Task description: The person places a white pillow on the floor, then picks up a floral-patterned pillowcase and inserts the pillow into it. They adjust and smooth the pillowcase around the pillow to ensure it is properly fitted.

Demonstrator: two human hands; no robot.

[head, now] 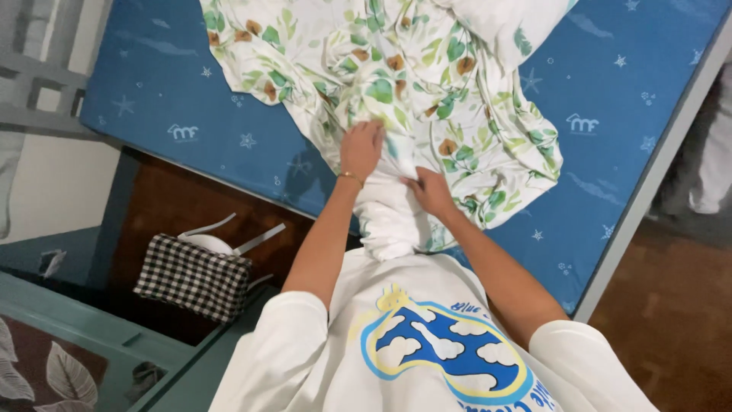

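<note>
A white bed sheet [427, 84] printed with green leaves and brown flowers lies crumpled on a blue mattress [175, 91] with pale stars. My left hand [361, 149], wearing a thin bracelet at the wrist, grips a fold of the sheet near its middle. My right hand [429, 191] pinches the sheet's bunched lower edge, which hangs off the mattress toward my white printed t-shirt [427, 343].
A black-and-white checked bag [191, 278] with white straps sits on the dark floor left of the bed. A teal frame edge [114, 328] runs along the lower left. Brown wooden floor [671, 320] shows at right, and a person's pale trouser leg [713, 168] stands by the mattress's right side.
</note>
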